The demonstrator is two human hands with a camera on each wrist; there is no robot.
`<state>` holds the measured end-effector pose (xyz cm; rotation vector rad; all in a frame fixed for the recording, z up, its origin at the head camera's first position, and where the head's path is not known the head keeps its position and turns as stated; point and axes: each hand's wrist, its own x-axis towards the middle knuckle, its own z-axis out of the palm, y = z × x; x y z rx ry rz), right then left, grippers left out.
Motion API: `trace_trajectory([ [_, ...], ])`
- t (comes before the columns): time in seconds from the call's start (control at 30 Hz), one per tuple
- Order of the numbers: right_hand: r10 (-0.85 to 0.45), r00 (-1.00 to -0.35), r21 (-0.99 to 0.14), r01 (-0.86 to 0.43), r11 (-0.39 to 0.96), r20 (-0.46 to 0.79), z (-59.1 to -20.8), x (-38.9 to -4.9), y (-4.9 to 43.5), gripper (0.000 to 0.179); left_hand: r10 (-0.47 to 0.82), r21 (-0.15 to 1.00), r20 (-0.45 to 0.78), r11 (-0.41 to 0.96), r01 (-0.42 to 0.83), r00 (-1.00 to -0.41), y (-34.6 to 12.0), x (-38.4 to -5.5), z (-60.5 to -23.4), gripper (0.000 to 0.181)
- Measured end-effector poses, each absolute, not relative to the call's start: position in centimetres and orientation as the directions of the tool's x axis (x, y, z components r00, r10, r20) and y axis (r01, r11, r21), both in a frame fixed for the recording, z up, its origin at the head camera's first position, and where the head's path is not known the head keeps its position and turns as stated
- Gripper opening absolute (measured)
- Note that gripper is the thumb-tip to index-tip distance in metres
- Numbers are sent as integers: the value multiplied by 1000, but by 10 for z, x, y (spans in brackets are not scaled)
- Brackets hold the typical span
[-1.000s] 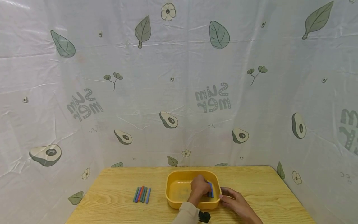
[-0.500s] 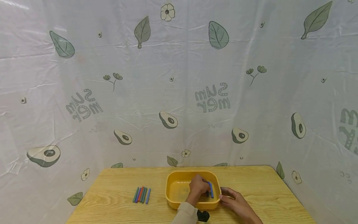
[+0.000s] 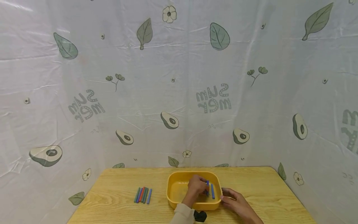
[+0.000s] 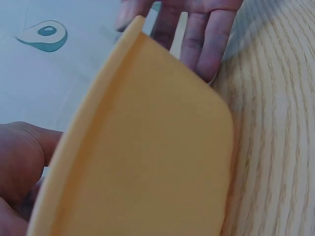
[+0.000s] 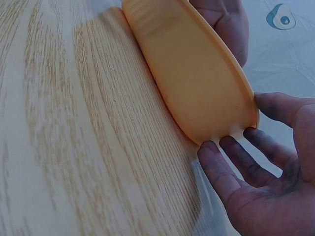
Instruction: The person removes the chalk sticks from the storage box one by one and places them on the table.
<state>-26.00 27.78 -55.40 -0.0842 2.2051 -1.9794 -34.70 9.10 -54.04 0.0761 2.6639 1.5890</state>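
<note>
A yellow plastic tub stands on the table. My left hand reaches inside it with fingers curled at a thin blue stick that looks like a crayon; the fingertips are partly hidden. Another blue stick lies apart, nearer the tub's right wall. My right hand touches the tub's right end from outside. In the right wrist view, its fingertips and thumb meet the end wall and rim, fingers slightly bent. In the left wrist view, the tub wall hides most of the left hand and its contents.
Left of the tub, several green, blue and red sticks lie side by side on the wooden table. A pale printed sheet hangs behind the table and along its sides.
My left hand has shifted slightly left inside the tub. The gap between the blue stick at its fingers and the one by the right wall has widened. The right hand stays at the tub's end.
</note>
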Motion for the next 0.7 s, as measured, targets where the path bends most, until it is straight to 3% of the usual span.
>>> trace_trajectory([
  [0.4, -147, -983, -989, 96, 115, -113, -557, -263, 277, 70, 176, 963, 4, 264, 51, -984, 54, -343, -524, 31],
  [0.7, -143, -982, -987, 107, 122, -124, -556, -263, 278, 71, 200, 979, 20, 197, 60, -980, 28, -344, -516, 33],
])
